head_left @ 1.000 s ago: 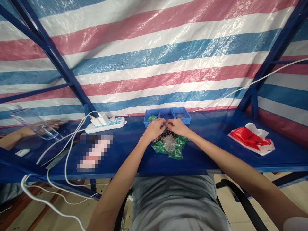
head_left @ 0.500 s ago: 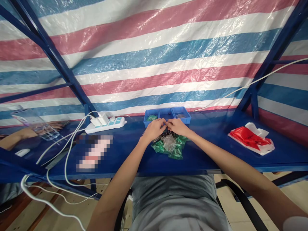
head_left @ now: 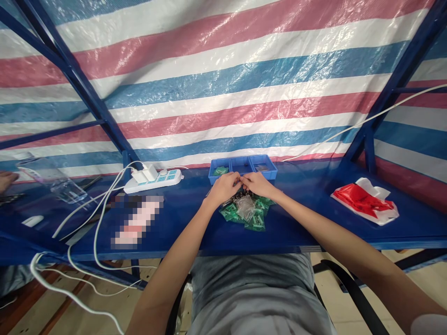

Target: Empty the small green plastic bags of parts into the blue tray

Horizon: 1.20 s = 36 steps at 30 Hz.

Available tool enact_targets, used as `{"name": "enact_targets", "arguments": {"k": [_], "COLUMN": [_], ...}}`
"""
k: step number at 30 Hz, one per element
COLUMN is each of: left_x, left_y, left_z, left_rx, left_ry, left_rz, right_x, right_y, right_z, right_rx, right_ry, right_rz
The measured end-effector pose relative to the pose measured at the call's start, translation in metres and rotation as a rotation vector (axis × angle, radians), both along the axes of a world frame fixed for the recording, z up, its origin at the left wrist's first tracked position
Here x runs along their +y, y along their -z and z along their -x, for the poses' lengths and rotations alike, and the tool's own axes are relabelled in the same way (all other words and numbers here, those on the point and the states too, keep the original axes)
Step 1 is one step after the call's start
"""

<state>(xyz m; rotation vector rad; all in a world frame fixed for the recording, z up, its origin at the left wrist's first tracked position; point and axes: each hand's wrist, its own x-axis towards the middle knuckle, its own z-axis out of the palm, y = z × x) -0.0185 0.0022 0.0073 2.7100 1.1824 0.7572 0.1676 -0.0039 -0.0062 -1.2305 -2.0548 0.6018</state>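
- Overhead, a striped tarpaulin [head_left: 223, 70] in red, white and blue fills the background behind a blue steel frame [head_left: 91, 100].
- Below it runs the blue workbench [head_left: 307, 218], with the person seated at its middle.
- At the right end lies a red and white plastic bag [head_left: 365, 200], well apart from the hands.
- On the left sits a white power strip [head_left: 153, 180] with plugs in it, its white cables [head_left: 94, 232] trailing off the bench edge.
- Further left stands a clear plastic container [head_left: 52, 179], and another person's hand [head_left: 7, 179] shows at the frame edge.
- A blue compartment tray [head_left: 269, 173] sits against the tarpaulin, just beyond the hands; green packets lie in its left compartment.
- A heap of small green and clear packets [head_left: 247, 209] lies on the bench directly beneath and in front of the hands.
- The left hand [head_left: 225, 186] and right hand [head_left: 256, 183] meet fingertip to fingertip above the heap, both pinched closed on something too small to make out.
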Motion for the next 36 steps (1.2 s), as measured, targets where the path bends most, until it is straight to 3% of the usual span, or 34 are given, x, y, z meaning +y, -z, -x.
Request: {"name": "enact_targets", "arguments": {"k": [18,36], "left_x": [-0.0027,0.0019], "left_y": [-0.0021,0.0009], "left_z": [-0.0007,0.0019], "left_rx": [0.003,-0.008], "left_ry": [-0.033,0.017], "left_rz": [-0.008,0.005], "right_x": [-0.0031,0.0018], "right_y": [-0.0068,0.0001], "right_z": [0.0005,-0.0032], "right_rx": [-0.049,-0.053], "right_ry": [0.046,0.014], "right_rz": [-0.081,-0.001]}}
